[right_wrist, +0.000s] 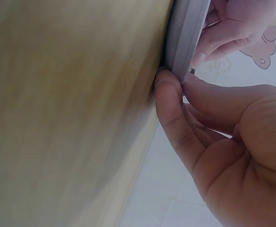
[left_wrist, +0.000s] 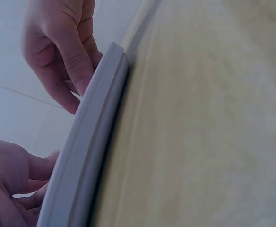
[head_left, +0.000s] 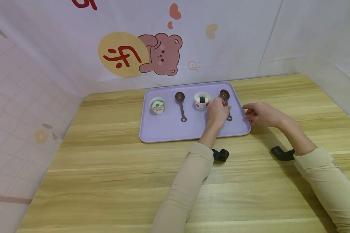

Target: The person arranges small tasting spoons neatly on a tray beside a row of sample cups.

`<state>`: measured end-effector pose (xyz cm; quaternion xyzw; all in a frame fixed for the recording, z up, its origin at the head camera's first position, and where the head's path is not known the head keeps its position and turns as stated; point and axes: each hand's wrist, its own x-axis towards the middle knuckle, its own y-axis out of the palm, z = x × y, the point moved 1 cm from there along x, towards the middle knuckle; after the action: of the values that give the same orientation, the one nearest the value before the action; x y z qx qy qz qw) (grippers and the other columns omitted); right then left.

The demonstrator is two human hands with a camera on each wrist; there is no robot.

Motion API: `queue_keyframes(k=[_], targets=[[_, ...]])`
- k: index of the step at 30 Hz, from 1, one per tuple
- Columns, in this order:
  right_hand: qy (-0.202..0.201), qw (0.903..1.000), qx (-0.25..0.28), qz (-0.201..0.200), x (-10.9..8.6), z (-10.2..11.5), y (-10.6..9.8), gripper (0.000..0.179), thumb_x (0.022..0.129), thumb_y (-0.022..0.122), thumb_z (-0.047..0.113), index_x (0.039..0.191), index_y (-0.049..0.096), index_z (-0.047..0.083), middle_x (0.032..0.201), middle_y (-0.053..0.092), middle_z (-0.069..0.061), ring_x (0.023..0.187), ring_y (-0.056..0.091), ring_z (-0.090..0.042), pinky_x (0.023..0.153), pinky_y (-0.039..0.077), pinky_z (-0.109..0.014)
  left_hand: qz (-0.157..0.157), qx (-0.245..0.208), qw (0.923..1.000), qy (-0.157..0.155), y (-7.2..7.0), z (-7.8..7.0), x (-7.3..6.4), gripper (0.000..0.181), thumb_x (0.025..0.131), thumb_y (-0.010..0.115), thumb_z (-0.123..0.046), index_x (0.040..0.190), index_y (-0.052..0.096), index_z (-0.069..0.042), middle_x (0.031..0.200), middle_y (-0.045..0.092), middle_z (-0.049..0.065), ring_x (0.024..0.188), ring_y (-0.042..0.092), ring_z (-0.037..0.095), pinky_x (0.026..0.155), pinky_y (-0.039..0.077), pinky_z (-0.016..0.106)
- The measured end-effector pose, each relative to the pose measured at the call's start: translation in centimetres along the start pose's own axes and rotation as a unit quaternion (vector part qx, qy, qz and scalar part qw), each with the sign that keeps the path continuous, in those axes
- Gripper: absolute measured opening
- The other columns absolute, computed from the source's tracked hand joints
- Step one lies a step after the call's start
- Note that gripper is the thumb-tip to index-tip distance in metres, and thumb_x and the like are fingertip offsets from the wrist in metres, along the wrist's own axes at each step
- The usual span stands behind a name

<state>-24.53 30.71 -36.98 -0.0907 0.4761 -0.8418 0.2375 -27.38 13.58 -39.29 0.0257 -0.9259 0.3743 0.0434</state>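
Observation:
On the lilac tray lie two brown measuring spoons, a left one and a right one. My left hand reaches over the tray and pinches the right spoon's handle; the fingertips partly cover it. Low in the left wrist view, the same hand shows behind the tray rim, its grip hidden. At the tray's right edge, my right hand holds the rim. The right wrist view shows that hand with thumb and fingers pinching the tray edge.
Two small patterned cups stand on the tray: one at the left with a white-and-green piece, another between the spoons with a black-and-white piece. The tray lies on a wood-grain table, before a wall covering with a bear print.

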Motion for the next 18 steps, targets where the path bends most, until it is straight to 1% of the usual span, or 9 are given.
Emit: queue_keyframes(k=[5, 12, 18], targets=[[0.000, 1.0000, -0.005, -0.002, 0.03, 0.06, 0.05, 0.034, 0.094, 0.063, -0.008, 0.123, 0.054, -0.021, 0.089, 0.071, -0.020, 0.070, 0.069, -0.023, 0.061, 0.060, -0.030, 0.000, -0.002, 1.0000, 0.002, -0.02, 0.05, -0.02, 0.017, 0.089, 0.079, -0.024, 0.084, 0.070, -0.011, 0.086, 0.070, 0.001, 0.085, 0.067, 0.019, 0.071, 0.053, 0.026], [0.000, 1.0000, 0.001, -0.002, 0.00, -0.12, 0.08, 0.034, 0.094, 0.064, -0.008, 0.123, 0.053, -0.022, 0.090, 0.070, -0.024, 0.070, 0.069, -0.025, 0.061, 0.061, -0.032, 0.012, -0.003, 0.9999, -0.002, -0.13, -0.05, -0.17, 0.019, 0.091, 0.077, -0.026, 0.081, 0.068, -0.012, 0.086, 0.070, 0.001, 0.086, 0.067, 0.018, 0.070, 0.052, 0.026], [0.004, 1.0000, 0.001, 0.000, 0.03, -0.12, 0.09, 0.034, 0.094, 0.063, -0.008, 0.124, 0.053, -0.022, 0.091, 0.070, -0.023, 0.071, 0.069, -0.024, 0.061, 0.060, -0.032, 0.015, -0.002, 0.9999, -0.002, -0.26, -0.29, -0.34, 0.021, 0.092, 0.076, -0.028, 0.082, 0.066, -0.013, 0.088, 0.070, 0.001, 0.086, 0.066, 0.017, 0.070, 0.052, 0.026]])
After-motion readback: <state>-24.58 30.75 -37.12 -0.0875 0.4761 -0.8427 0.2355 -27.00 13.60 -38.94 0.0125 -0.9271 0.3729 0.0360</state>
